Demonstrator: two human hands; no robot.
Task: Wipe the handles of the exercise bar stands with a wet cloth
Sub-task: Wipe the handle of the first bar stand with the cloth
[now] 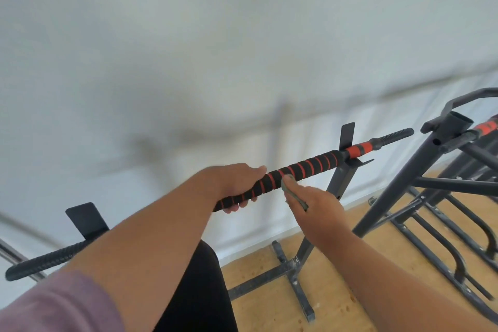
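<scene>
A black bar with a foam handle striped in red (pixel 304 167) lies across two dark stands, one at the right (pixel 347 148) and one at the lower left (pixel 86 219). My left hand (pixel 234 183) grips the foam handle from above, fingers curled round it. Just to its right, my right hand (pixel 315 207) pinches a small grey-green cloth (pixel 292 188) and holds its tip against the handle. The bar's threaded ends stick out at the far right (pixel 393 137) and lower left (pixel 40 264).
A second dark metal stand (pixel 420 170) with another red-and-black handle (pixel 485 127) stands at the right. Stand feet (pixel 283 272) spread over the wooden floor. A white wall fills the background. My dark trouser leg (pixel 199 291) is below the bar.
</scene>
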